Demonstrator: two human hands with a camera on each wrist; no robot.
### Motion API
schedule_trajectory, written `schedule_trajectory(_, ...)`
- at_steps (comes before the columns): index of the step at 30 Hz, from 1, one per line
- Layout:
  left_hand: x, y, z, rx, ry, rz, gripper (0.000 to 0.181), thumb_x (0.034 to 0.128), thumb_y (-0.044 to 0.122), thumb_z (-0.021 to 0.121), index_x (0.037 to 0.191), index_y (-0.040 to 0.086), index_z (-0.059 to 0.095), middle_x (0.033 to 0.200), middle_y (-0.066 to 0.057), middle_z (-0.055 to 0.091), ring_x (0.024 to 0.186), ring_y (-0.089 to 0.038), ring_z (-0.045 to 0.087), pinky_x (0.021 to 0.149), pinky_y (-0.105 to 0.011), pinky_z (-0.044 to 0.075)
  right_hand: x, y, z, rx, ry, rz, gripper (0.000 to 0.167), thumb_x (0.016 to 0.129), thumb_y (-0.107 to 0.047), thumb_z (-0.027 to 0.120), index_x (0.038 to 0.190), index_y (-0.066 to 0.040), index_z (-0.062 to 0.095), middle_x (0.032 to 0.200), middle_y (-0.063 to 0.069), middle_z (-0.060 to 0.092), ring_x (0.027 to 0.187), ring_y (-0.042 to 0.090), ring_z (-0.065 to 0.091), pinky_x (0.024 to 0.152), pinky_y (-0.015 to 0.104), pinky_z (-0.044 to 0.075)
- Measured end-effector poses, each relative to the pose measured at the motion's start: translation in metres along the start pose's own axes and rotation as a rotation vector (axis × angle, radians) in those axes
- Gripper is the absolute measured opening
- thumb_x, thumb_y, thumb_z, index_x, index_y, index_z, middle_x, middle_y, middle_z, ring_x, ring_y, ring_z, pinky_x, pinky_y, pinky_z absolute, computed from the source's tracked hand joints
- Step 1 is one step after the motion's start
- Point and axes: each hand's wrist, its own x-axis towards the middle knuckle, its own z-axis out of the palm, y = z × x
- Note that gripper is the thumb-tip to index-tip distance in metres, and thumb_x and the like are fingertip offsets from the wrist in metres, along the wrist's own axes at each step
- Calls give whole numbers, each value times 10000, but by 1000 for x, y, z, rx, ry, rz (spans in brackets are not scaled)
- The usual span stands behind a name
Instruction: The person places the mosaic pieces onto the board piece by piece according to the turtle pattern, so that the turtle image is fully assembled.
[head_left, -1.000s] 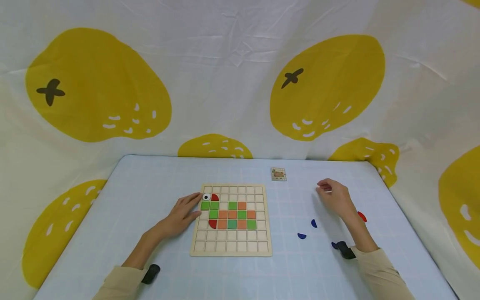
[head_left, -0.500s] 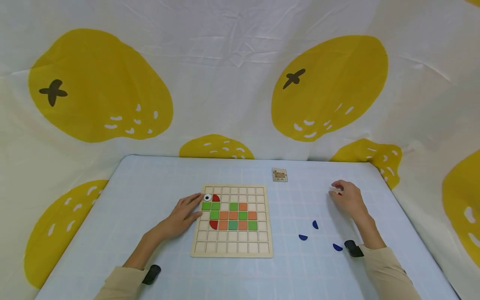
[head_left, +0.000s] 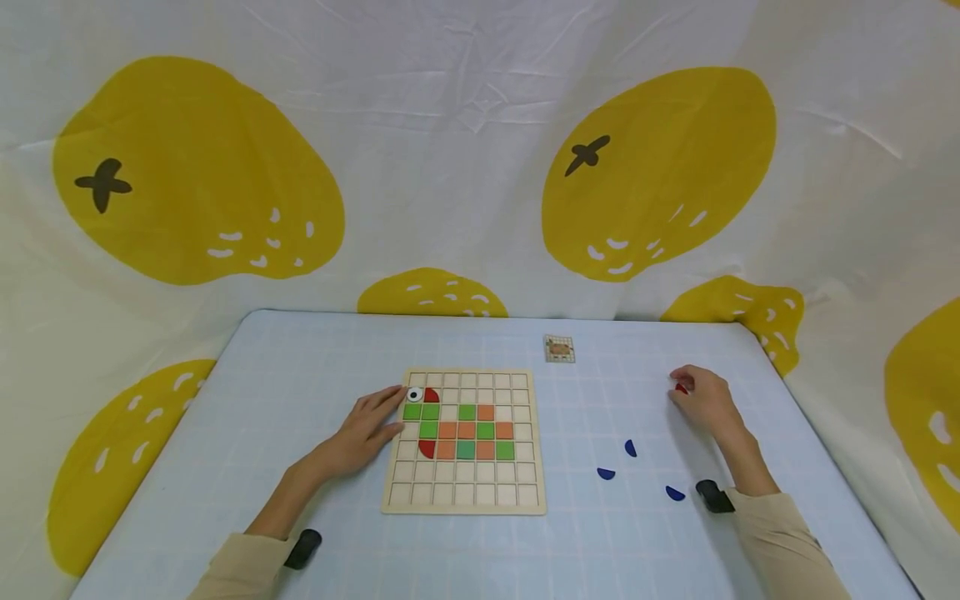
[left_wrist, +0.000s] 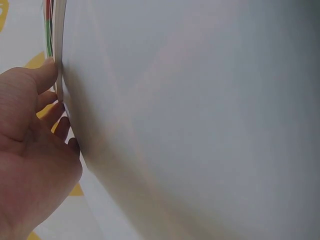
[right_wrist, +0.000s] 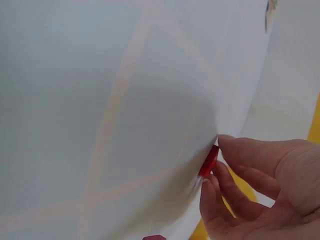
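In the head view my left hand lies at the left edge of a wooden grid board, fingers extended. The left wrist view shows the thumb and fingertips touching the board's edge. Set in the grid are green tiles, orange tiles, two red quarter-round tiles and a round eye piece. At the table's right, my right hand pinches a small red tile between thumb and fingers, low over the cloth. Its exact shape is partly hidden by the fingers.
Three dark blue half-round pieces lie between the board and my right forearm. A small picture card lies behind the board, to its right. Another red piece shows at the right wrist view's bottom edge. A patterned curtain stands behind the table.
My right hand has moved rightward and slightly toward me, and its fingers have closed on the red tile. My left hand and the board have stayed in place.
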Motion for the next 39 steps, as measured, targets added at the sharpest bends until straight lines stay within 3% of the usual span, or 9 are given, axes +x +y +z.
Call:
schedule_trajectory(9,-2,5,-2,-10,24,48,600,1064,159,580,1585,-14,337,1621,-247,315,1438,-474,283,1121,-677,314,-4,-1,0,16,15,17,279,966,5,657,1216,119,608,1107,314,627,979,429,570,979,607,493)
schedule_trajectory(21,-1,4,-2,-5,11,29,607,1069,172,575,1595,2,325,1631,-232,302,1452,-458,268,1137,-656,314,-7,-10,4,48,81,-66,230,921,-3,746,1109,109,673,1026,280,688,910,398,645,923,574,542)
schedule_trajectory(39,-1,2,-1,2,19,37,608,1070,190,575,1595,6,329,1631,-225,306,1450,-454,274,1136,-655,317,-8,-54,26,76,2,-117,243,957,-13,705,1186,66,678,1082,246,688,973,386,637,945,532,551)
